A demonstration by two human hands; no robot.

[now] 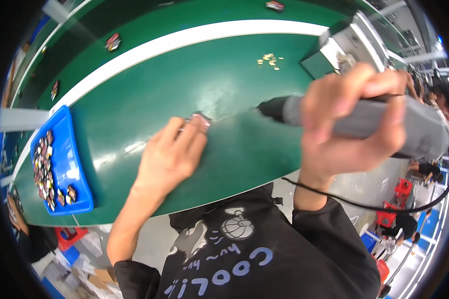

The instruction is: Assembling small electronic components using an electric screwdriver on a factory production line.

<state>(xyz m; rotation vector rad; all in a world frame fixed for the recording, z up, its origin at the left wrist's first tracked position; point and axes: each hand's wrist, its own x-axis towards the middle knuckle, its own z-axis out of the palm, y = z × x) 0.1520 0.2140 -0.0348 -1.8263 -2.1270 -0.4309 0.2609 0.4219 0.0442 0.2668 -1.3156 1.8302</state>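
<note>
My left hand (pixel 170 157) rests on the green table (pixel 184 79) and pinches a small pink-and-black part (pixel 200 119) at its fingertips. In my right hand (pixel 351 117) I grip a grey electric screwdriver (pixel 364 122). Its dark tip (pixel 269 107) points left toward the small part, a short way off it. A black cable (pixel 364 202) hangs from the tool under my right forearm.
A blue tray (pixel 77 172) with several small parts sits at the table's left end. Loose parts (pixel 113 42) lie beyond a white stripe (pixel 194 37), and small gold pieces (pixel 269 60) lie farther back. Red stools (pixel 396 197) and other people are at the right.
</note>
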